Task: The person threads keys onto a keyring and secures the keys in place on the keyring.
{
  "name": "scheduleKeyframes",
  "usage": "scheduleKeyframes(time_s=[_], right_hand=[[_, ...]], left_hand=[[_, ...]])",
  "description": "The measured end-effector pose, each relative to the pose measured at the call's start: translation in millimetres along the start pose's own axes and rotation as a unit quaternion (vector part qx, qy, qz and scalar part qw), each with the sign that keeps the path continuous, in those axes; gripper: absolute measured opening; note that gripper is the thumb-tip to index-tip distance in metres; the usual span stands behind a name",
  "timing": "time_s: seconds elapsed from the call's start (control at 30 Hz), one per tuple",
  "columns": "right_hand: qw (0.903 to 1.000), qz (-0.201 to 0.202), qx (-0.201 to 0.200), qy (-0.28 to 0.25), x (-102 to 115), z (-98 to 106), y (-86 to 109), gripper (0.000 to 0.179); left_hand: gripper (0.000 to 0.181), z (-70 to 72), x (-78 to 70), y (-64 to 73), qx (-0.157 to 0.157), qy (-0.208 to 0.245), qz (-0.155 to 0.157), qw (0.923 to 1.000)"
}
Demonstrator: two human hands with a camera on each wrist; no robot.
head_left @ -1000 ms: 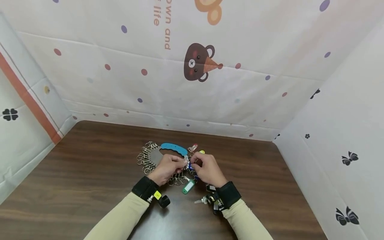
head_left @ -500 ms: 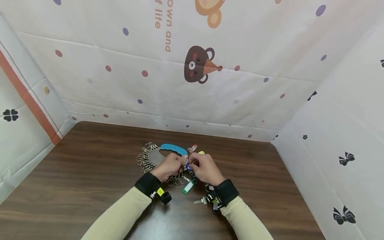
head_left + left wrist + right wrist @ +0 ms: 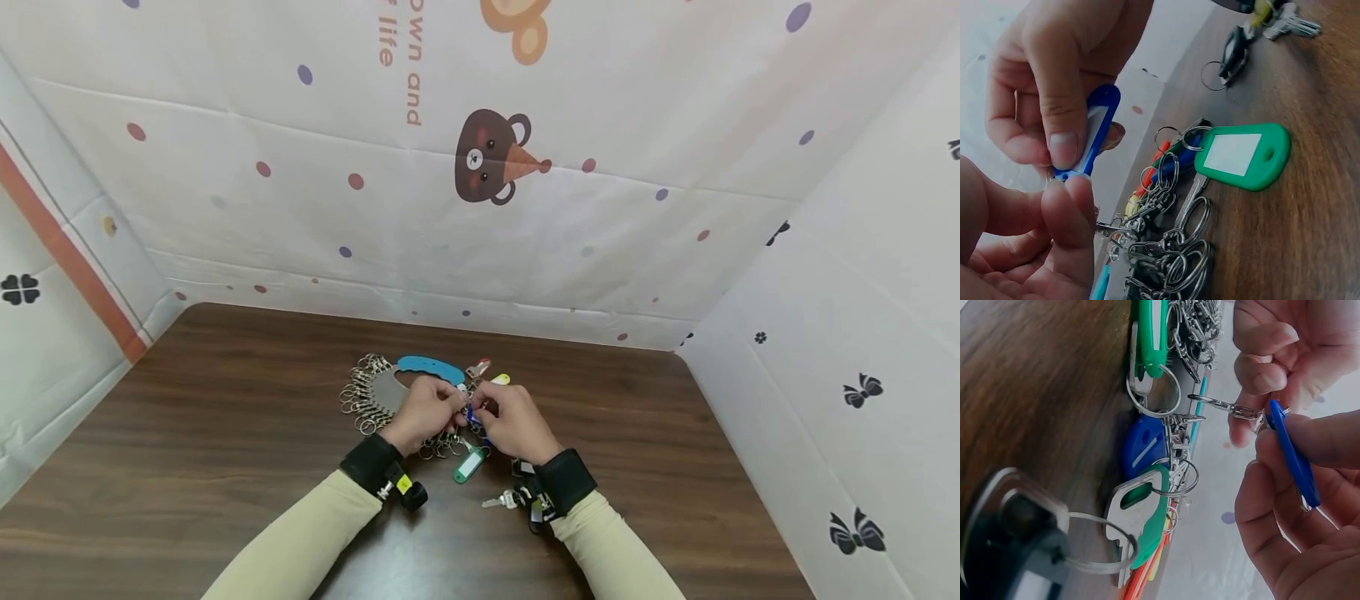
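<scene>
In the head view, a grey metal key holder [image 3: 386,390] with a blue handle [image 3: 431,367] lies on the table, fringed with clips and rings. My right hand [image 3: 517,421] pinches a blue key tag [image 3: 1297,459] between thumb and fingers above the holder's right side. My left hand [image 3: 426,414] meets it there, pinching the small metal ring at the tag's end; fingertips hide most of that ring. A metal clip [image 3: 1244,412] runs from the holder's side to this spot. Below the hands hangs a green key tag [image 3: 1272,156] with its key beside it.
Around the holder's right end lie a red-topped key [image 3: 478,367], a yellow tag [image 3: 501,379] and another blue tag [image 3: 1145,444]. Beneath my right wrist are a loose key [image 3: 502,500] and a black tag [image 3: 1029,562]. Printed cloth walls [image 3: 300,208] border the table.
My left hand has shifted slightly right, closer to my right hand. The right hand keeps its pinch on the blue tag in almost the same place. The head view has drifted slightly.
</scene>
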State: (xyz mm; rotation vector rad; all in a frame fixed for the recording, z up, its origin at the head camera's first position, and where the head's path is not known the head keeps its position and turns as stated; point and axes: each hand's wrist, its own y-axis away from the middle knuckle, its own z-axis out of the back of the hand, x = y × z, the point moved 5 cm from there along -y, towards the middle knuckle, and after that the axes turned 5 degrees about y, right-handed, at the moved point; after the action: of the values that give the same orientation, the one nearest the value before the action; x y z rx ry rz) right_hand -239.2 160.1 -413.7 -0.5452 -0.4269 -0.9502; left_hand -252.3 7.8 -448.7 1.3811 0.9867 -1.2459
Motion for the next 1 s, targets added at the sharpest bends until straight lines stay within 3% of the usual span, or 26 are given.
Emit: scheduleKeyframes(time_s=[0.23,0.5,0.63,0.8,0.9,1.0], right_hand=[[0.9996,0.002,0.015,0.024,3.4,-2.2,1.0,0.015],[0.9973,-0.028,0.029,0.061,0.2,-1.7,-4.6,0.017],[0.9969,-0.033,0.038,0.060,1.3,-1.2,-5.0,0.017],[0.9985,-0.031,0.045,-0.007,3.7,2.8,-1.9,0.012],[0.9970,-0.036,0.031,-0.061,3.3,7.5,-0.7,0.010],[0.9957,-0.046,0.007,-0.080,0.1,12.1,-0.2,0.011]], left_hand=[[0.023,-1.6,0.0,1.3,-0.011,-0.003,0.024,0.9997],[0.037,-1.8,-0.4,-1.4,0.031,-0.008,0.088,0.9956],[0.037,-0.6,-0.9,-3.8,0.032,0.010,0.106,0.9938],[0.032,1.8,-0.8,-5.1,0.037,0.012,0.113,0.9928],[0.032,1.8,-2.8,-3.8,0.053,-0.002,0.110,0.9925],[0.030,1.9,-5.1,-2.3,0.058,-0.012,0.108,0.9924]])
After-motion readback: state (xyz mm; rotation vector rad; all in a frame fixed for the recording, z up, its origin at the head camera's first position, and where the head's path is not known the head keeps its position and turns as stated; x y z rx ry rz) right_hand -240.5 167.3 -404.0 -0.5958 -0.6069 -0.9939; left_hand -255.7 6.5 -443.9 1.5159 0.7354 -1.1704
